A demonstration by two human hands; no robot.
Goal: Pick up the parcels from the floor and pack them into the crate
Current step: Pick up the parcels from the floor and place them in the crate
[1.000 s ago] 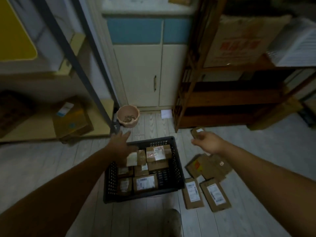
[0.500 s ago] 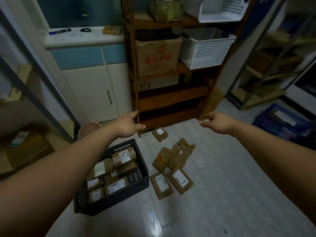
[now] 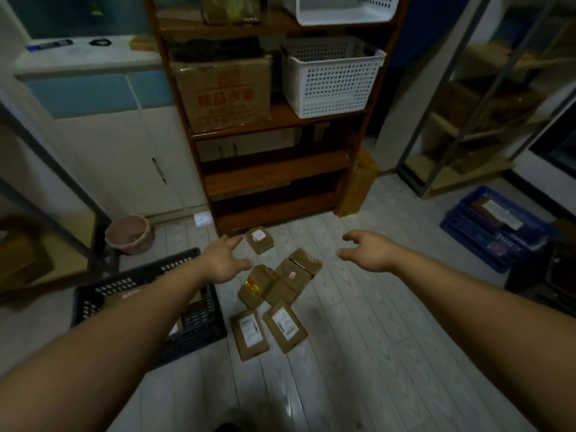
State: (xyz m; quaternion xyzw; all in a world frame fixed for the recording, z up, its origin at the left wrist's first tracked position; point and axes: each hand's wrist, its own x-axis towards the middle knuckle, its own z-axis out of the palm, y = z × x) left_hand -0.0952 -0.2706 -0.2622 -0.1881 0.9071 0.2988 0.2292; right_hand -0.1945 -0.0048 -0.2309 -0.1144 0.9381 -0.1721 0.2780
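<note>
crate [image 3: 131, 280]: lower left, inside mostly hidden by left forearm [image 3: 140, 325] | parcels [image 3: 282, 328]: labels too small to read | top basket [image 3: 343, 14]: cut by upper edge | right shelves [image 3: 467, 126]: blurred

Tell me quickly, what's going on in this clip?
A person is reaching toward brown parcels scattered on the floor in front of a wooden shelf. The left hand and right hand are open and hold nothing. The left hand is nearest the small parcel by the shelf's foot. The black crate sits at the left, partly hidden by the left forearm.
</note>
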